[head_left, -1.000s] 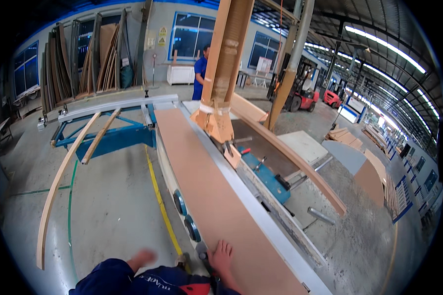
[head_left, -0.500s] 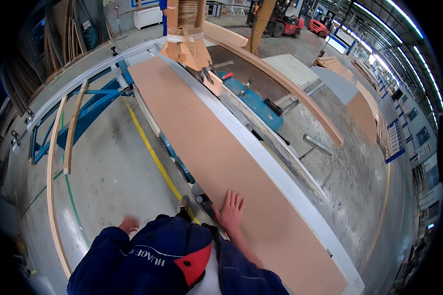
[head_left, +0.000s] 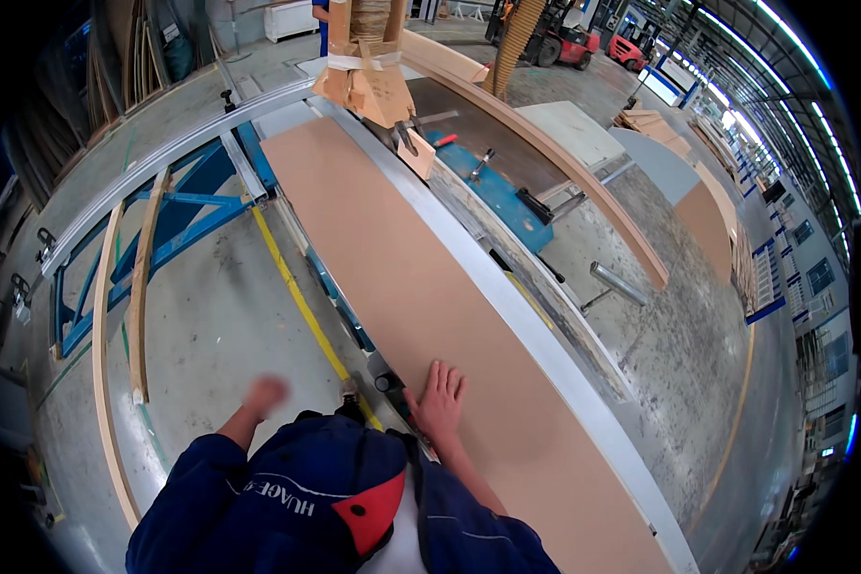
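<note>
A long tan board (head_left: 392,258) lies lengthwise on a sliding table saw, beside the saw's pale metal strip (head_left: 507,304). Palm down on the board's left edge rests my right hand (head_left: 439,400), its fingers stretched out and pointing away from me; the thumb is at the edge. My left hand (head_left: 267,395) hangs in the air over the floor, left of the board and apart from it. Motion smears its fingers, so I cannot make out their pose. Over the far part of the saw sits a wooden hood (head_left: 368,91) with a small wooden flap.
A blue outrigger frame (head_left: 187,230) with a metal rail extends to the left, two wooden strips (head_left: 142,287) leaning there. A clamp and a black tool lie on the blue surface (head_left: 497,196) right of the saw. Farther off are a red forklift (head_left: 564,43) and another person (head_left: 321,24).
The board and the blue frame with its rail have shifted slightly toward me. My left hand has risen and moved forward from my side. My right hand stays flat on the board.
</note>
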### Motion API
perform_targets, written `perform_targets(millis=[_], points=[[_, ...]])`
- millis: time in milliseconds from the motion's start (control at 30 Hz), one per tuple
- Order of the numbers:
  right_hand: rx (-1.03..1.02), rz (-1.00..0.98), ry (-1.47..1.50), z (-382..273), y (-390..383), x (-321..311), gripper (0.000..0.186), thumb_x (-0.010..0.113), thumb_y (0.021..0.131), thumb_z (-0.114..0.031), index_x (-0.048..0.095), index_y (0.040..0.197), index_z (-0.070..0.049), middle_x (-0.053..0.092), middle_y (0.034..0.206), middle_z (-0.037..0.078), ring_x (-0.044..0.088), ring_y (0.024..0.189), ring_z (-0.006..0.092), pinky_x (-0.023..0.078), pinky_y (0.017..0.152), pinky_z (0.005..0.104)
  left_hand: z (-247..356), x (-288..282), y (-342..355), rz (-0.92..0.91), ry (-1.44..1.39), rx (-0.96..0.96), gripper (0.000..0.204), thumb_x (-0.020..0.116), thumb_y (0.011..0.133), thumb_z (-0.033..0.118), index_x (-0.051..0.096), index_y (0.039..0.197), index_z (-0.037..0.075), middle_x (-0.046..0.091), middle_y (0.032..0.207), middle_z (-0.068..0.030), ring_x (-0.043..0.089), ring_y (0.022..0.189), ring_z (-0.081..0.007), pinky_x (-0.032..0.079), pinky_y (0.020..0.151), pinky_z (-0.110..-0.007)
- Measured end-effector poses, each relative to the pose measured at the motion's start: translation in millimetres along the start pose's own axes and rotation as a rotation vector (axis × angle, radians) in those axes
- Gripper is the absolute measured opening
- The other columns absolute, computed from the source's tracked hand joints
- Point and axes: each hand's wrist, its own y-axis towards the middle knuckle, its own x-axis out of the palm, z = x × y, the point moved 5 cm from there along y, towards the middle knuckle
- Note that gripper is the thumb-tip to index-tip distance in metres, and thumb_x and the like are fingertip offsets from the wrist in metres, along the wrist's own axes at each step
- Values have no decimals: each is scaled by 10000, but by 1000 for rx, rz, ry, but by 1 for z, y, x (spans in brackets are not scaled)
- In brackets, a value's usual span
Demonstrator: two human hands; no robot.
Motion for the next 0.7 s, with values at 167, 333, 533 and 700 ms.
perform_targets(millis=[167, 333, 533, 700], points=[[15, -1, 18, -4, 1, -11, 898, 648, 950, -561, 387, 1571, 33, 438, 1600, 189, 345, 1512, 406, 173, 1274, 592, -22, 4, -23, 29, -227, -189, 237, 652, 939, 313, 709, 812, 121, 697, 830, -91, 674, 848, -280, 527, 831, -481], [16, 10, 19, -11, 7, -19, 887, 641, 954, -562, 399, 1569, 30, 456, 1588, 190, 358, 1506, 405, 178, 1274, 591, -45, 12, -54, -99, -437, -419, 156, 611, 948, 248, 702, 899, 131, 718, 861, -77, 694, 734, -186, 530, 699, -413], [2, -12, 15, -14, 7, -23, 883, 648, 952, -556, 407, 1565, 32, 468, 1582, 195, 367, 1501, 408, 181, 1274, 586, 38, -73, -17, 121, -87, -399, 312, 659, 961, 360, 739, 969, 59, 739, 915, -147, 727, 905, -314, 561, 798, -456], [21, -27, 18, -18, 10, -24, 887, 671, 945, -538, 400, 1572, 29, 471, 1580, 207, 387, 1489, 418, 189, 1269, 586, 143, -214, 62, 624, -412, -269, 144, 672, 968, 154, 708, 995, 17, 728, 940, -182, 712, 889, -386, 570, 786, -466]])
